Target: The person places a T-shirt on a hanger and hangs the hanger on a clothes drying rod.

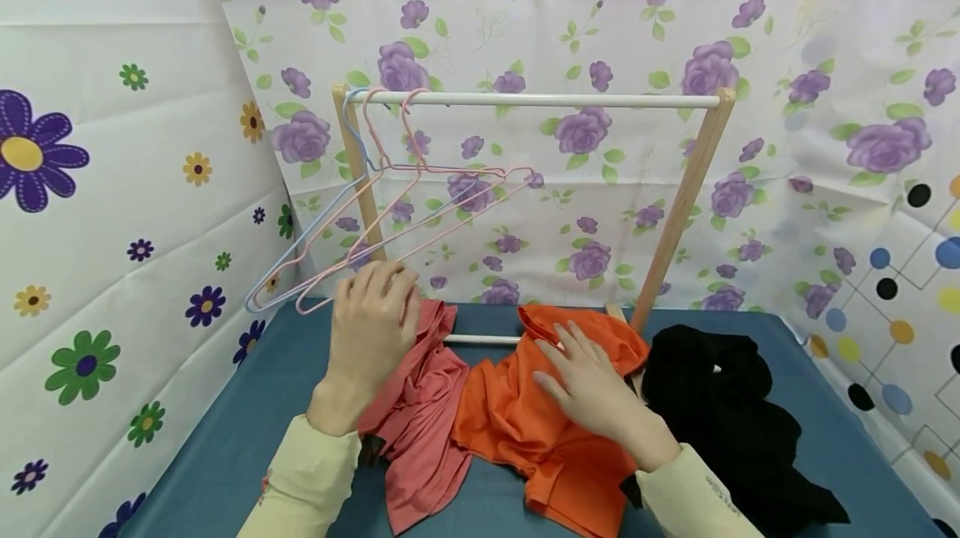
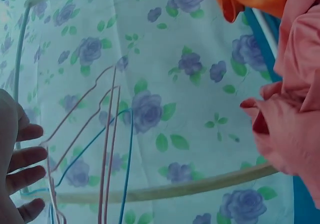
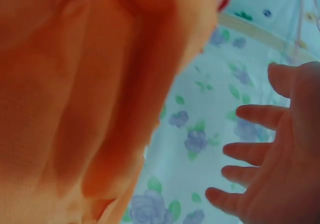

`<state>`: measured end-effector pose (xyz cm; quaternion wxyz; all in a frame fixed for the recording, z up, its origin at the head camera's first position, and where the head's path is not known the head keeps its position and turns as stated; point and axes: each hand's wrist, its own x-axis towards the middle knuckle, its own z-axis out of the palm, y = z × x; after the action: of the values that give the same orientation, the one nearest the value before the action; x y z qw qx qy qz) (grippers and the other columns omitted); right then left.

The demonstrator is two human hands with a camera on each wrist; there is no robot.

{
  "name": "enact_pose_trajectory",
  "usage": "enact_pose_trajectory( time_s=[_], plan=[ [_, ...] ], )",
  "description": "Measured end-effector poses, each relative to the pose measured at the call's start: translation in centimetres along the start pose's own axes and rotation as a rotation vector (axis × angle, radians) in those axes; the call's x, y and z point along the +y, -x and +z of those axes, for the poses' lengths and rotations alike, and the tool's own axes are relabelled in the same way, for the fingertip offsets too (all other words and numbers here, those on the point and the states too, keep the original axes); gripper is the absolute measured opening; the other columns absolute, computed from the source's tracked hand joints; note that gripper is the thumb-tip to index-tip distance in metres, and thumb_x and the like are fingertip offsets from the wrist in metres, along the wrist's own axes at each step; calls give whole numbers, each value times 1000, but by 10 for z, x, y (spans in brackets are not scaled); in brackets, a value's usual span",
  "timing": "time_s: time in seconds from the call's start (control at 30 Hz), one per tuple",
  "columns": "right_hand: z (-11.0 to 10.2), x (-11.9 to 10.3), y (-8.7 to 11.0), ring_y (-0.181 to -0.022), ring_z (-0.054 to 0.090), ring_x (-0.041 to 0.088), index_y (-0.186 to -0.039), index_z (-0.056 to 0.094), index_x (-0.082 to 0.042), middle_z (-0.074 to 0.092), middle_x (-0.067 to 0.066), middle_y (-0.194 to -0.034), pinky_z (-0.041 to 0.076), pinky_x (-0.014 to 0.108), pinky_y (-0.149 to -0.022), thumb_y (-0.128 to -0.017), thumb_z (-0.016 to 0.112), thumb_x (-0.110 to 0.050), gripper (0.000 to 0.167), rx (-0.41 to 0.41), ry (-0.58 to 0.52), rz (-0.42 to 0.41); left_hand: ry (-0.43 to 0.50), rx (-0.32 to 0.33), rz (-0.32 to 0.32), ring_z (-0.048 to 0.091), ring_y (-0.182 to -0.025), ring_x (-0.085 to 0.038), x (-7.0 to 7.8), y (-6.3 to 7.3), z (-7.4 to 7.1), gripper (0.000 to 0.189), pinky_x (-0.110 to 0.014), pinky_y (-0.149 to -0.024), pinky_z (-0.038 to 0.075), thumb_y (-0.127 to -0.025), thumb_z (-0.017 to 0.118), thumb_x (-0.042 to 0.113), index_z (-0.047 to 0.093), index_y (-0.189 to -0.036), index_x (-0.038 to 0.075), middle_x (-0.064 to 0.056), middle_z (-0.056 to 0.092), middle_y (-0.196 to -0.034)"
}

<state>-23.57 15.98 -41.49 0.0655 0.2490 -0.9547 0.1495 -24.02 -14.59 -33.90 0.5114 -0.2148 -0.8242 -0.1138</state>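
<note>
My left hand (image 1: pixel 371 334) is raised in front of the hangers, its fingers relaxed and slightly bent with nothing held. Two pink hangers (image 1: pixel 390 205) and a blue hanger (image 1: pixel 288 251) hang at the left end of a white rail (image 1: pixel 555 100). Below and beside that hand lies a crumpled pink garment (image 1: pixel 427 421). My right hand (image 1: pixel 592 384) is over an orange garment (image 1: pixel 506 409), fingers spread; the right wrist view shows a gap between those fingers (image 3: pixel 250 153) and the orange cloth (image 3: pixel 100 84).
Wooden posts (image 1: pixel 682 209) carry the rail at both ends, and a lower white bar (image 1: pixel 480 340) runs behind the garments. To the right lies a black garment (image 1: pixel 720 430) on the blue table cover (image 1: pixel 225 455). Flower-patterned sheets (image 1: pixel 480 38) stand behind and at the sides.
</note>
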Motion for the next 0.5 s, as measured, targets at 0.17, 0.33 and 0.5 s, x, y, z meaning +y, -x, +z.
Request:
enact_pose_trajectory(
  time_s=[0.17,0.33,0.5],
  plan=[
    [5,-8,-8,-147,10,36,-150,40,-16,25,16,-158,19,61,-110,-102,44,-47,58,-54,43,-96,-27,122,-81,54,-103,-39,-11,-9,-9,20,-55,-78,37,-95,54,14,69,-101,3,-18,61,-108],
    [9,-16,-17,-147,14,33,-149,42,-18,27,13,-157,21,58,-111,-103,44,-47,55,-54,70,-156,-45,150,-144,55,-97,-40,-20,-16,-14,20,-54,-75,36,-94,59,12,68,-109,1,-19,60,-110],
    [13,-24,-27,-146,19,32,-148,44,-18,29,13,-156,22,56,-111,-104,39,-48,54,-75,78,-224,-47,117,-227,56,-89,-40,-28,-18,-17,24,-52,-69,35,-95,58,14,66,-113,1,-20,61,-109]
  ],
)
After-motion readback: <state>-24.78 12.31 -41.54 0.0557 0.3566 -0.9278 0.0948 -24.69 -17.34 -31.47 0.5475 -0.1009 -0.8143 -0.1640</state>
